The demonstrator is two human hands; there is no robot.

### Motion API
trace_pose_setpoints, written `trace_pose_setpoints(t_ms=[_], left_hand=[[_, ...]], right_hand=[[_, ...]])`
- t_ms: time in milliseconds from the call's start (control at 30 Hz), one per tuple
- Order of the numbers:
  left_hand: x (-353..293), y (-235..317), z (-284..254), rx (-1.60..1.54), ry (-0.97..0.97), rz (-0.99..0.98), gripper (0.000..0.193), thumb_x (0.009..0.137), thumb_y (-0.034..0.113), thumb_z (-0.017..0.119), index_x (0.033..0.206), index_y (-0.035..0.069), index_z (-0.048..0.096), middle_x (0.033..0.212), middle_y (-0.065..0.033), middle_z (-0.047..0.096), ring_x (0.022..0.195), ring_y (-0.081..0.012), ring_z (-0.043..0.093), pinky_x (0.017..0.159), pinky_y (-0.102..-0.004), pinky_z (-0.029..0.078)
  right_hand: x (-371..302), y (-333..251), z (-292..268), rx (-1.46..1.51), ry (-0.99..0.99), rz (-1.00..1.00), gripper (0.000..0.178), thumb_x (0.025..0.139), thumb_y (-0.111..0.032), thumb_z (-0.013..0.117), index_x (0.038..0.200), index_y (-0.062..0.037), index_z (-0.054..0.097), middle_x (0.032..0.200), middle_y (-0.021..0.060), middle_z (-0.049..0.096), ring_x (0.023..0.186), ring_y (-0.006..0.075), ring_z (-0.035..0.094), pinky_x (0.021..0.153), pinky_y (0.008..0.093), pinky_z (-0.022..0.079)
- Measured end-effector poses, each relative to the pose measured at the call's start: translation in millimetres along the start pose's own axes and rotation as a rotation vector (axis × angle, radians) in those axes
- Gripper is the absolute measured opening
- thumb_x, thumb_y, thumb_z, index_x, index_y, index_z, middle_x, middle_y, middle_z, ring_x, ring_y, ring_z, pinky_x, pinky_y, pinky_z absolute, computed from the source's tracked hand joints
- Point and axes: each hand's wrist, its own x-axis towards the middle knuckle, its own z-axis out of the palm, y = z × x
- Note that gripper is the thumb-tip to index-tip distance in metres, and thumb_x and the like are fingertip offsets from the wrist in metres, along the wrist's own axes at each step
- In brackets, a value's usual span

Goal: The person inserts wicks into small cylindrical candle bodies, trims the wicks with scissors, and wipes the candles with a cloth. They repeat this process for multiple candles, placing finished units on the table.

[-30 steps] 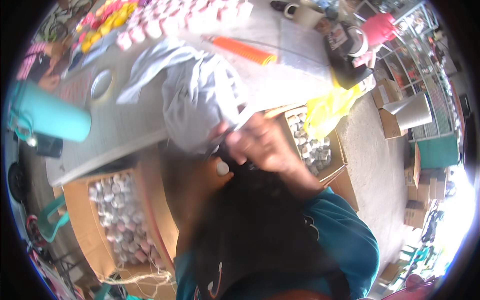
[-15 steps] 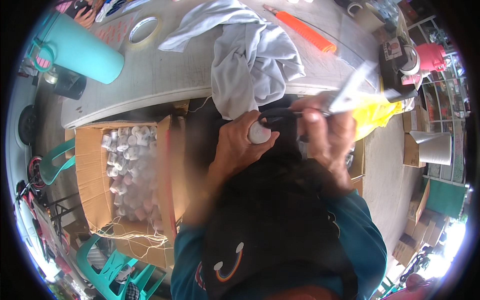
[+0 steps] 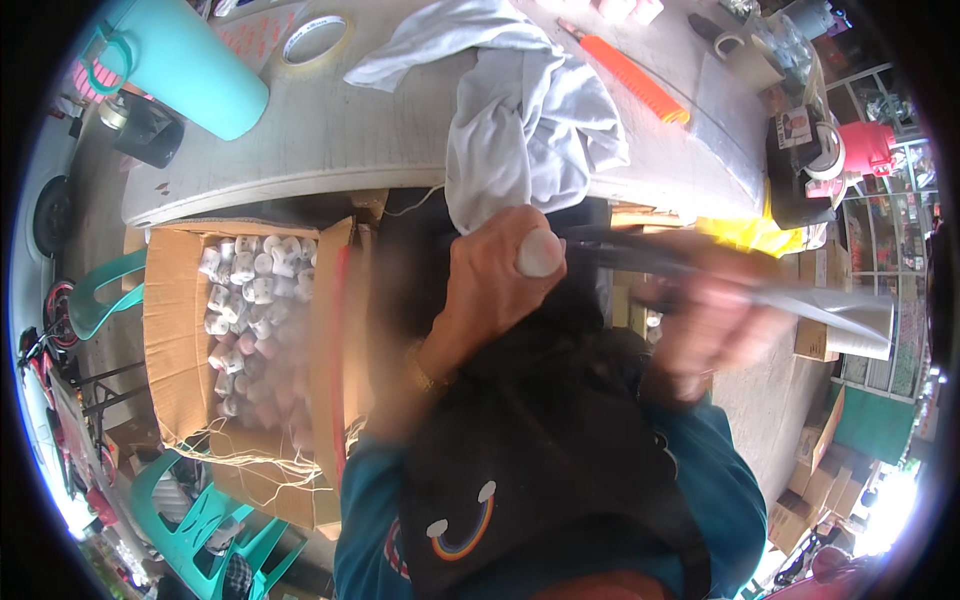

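Observation:
My left hand (image 3: 492, 278) is closed around a small white cylinder (image 3: 540, 253), its round end facing up. The rest of the cylinder is hidden by the fingers. On the right, my right hand (image 3: 715, 310) is smeared by motion and grips what looks like a pair of scissors (image 3: 825, 303) by the middle. Their black handles point left toward the cylinder, and the silver blades stick out to the right. A crumpled pale grey cloth (image 3: 515, 125) hangs over the table edge just beyond my left hand.
To my left stands an open cardboard box (image 3: 185, 340) of similar white cylinders, with loose strings on its near flap. The white table (image 3: 300, 160) bears a turquoise tumbler (image 3: 205, 70), a tape roll (image 3: 317, 40) and an orange-handled tool (image 3: 630, 75). A yellow bag (image 3: 755, 232) lies at right.
My right hand has moved right and down with the scissors, whose blades now point right instead of up and right. My left hand has shifted slightly right and up, still holding the cylinder.

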Motion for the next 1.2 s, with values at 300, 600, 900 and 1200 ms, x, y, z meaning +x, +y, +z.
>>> trace_pose_setpoints(t_ms=[300,600,900,1200], left_hand=[[3.7,-3.2,-1.9,0.077,0.019,0.061,0.024,0.069,0.005,0.077,0.081,0.003,0.057,0.073,-0.0108,0.058,0.063,-0.0275,0.059,0.059,-0.0326,0.048],[-7.8,-12.4,-27.5,-0.149,-0.085,0.003,0.030,0.081,0.012,0.066,0.109,0.004,0.057,0.108,-0.0107,0.055,0.098,-0.0226,0.057,0.088,-0.0325,0.045],[-83.7,-80.5,-45.3,-1.471,0.317,-0.918,0.039,0.081,0.014,0.049,0.113,-0.007,0.058,0.118,-0.0208,0.059,0.120,-0.0361,0.053,0.096,-0.0392,0.046],[-81.8,-39.0,-18.1,-0.269,-0.651,-0.663,0.037,0.089,0.036,0.058,0.105,0.003,0.059,0.094,-0.0185,0.066,0.093,-0.0322,0.065,0.079,-0.0399,0.048]], right_hand=[[-2.9,27.2,-11.3,-0.056,-0.251,-0.112,0.020,0.096,-0.023,0.052,0.092,-0.0037,0.055,0.069,0.0060,0.061,0.062,0.0151,0.059,0.052,0.0277,0.047],[-8.3,55.9,-33.6,0.211,-0.333,0.511,0.030,0.100,-0.028,0.047,0.099,0.0016,0.050,0.080,0.0128,0.063,0.063,0.0165,0.059,0.054,0.0259,0.047],[-87.1,79.9,-37.4,0.377,-1.390,1.167,0.021,0.096,-0.017,0.057,0.111,-0.0028,0.052,0.092,0.0065,0.063,0.084,0.0127,0.059,0.078,0.0282,0.046],[-64.0,86.4,-49.8,0.956,-1.316,1.485,0.069,0.074,-0.022,0.059,0.134,0.0071,0.041,0.122,0.0208,0.059,0.113,0.0259,0.056,0.100,0.0338,0.038]])
